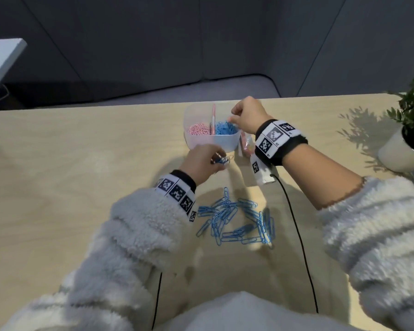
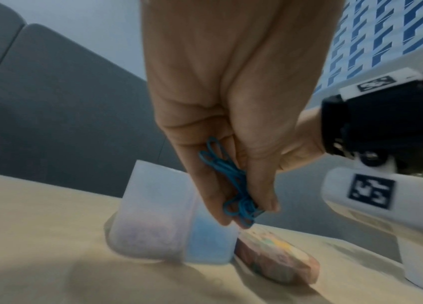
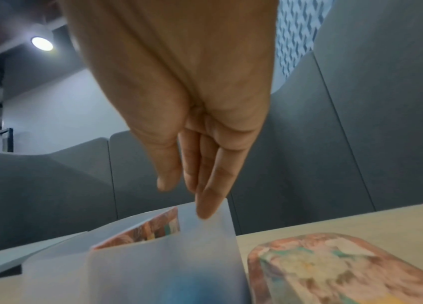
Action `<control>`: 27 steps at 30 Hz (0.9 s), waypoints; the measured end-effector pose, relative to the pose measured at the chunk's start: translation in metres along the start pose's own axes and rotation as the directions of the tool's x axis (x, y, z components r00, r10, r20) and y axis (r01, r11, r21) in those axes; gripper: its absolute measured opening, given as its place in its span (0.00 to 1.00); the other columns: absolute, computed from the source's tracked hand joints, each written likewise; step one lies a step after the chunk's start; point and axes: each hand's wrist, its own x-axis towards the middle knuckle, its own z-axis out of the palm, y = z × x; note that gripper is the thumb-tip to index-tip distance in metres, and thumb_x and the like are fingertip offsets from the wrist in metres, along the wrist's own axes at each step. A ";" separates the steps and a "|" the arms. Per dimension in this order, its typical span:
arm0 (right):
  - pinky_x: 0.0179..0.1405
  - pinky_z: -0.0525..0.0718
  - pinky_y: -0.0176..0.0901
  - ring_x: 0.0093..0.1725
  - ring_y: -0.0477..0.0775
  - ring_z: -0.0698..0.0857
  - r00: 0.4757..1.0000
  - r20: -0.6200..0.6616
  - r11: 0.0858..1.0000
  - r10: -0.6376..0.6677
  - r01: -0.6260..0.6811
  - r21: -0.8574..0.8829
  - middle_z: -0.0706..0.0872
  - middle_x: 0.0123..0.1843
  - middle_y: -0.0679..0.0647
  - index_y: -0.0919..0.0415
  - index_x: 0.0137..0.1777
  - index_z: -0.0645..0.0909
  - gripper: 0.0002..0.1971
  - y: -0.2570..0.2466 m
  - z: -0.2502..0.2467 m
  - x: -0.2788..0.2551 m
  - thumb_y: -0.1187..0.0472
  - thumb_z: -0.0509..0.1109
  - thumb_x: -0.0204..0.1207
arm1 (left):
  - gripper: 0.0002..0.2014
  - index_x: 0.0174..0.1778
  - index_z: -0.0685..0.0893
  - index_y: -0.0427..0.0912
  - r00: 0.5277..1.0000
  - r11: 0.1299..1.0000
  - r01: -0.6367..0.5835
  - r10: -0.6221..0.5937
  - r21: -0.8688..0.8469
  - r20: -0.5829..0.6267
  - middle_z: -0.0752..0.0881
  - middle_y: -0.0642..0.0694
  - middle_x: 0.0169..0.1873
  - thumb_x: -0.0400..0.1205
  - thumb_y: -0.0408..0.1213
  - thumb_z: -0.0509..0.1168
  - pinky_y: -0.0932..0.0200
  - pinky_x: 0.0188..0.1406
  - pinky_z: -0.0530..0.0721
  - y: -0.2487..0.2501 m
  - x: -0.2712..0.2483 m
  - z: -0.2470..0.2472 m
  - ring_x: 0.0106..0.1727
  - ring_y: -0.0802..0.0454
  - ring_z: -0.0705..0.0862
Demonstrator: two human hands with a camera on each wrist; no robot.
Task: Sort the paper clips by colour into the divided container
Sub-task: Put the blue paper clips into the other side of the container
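A translucent divided container (image 1: 225,144) stands at the table's far middle, pink paper clips (image 1: 197,131) in its left compartment and blue ones (image 1: 225,129) in its right. My left hand (image 1: 219,161) hovers just in front of it and pinches a small bunch of blue clips (image 2: 233,185) between thumb and fingers. My right hand (image 1: 231,119) hangs over the blue compartment, and its straight fingers (image 3: 210,195) point down at the rim with nothing in them. A loose pile of blue clips (image 1: 234,220) lies on the table nearer to me.
A small patterned box (image 1: 245,146) lies against the container's right side. A potted plant (image 1: 406,139) in a white pot stands at the table's right edge. Two black cables (image 1: 296,235) run from my wrists toward me. Grey upholstered panels rise behind the table.
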 end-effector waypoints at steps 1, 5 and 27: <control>0.63 0.81 0.51 0.58 0.62 0.84 1.000 -0.021 1.000 -0.020 0.021 0.018 0.87 0.57 0.64 0.68 0.55 0.84 0.11 0.002 -0.001 -0.003 0.63 0.70 0.75 | 0.12 0.53 0.84 0.36 0.999 1.000 -0.008 0.008 0.003 -0.037 0.88 0.38 0.47 0.74 0.31 0.71 0.55 0.52 0.83 0.004 0.007 -0.002 0.41 0.50 0.81; 0.65 0.79 0.50 0.56 0.58 0.85 0.983 -0.151 0.989 -0.105 0.119 0.089 0.90 0.53 0.61 0.66 0.51 0.87 0.11 0.024 -0.005 -0.029 0.67 0.64 0.76 | 0.14 0.56 0.82 0.36 0.985 0.999 0.036 -0.036 0.000 -0.171 0.85 0.34 0.51 0.74 0.32 0.69 0.58 0.45 0.72 0.019 0.041 -0.006 0.52 0.41 0.81; 0.62 0.70 0.39 0.65 0.52 0.74 0.933 0.335 0.989 0.128 -0.094 -0.116 0.70 0.64 0.53 0.60 0.77 0.61 0.53 0.150 0.020 -0.217 0.43 0.82 0.55 | 0.10 0.51 0.84 0.39 0.987 0.963 -0.121 0.143 0.240 -0.074 0.85 0.39 0.50 0.77 0.38 0.67 0.47 0.56 0.78 -0.021 -0.006 0.017 0.54 0.40 0.80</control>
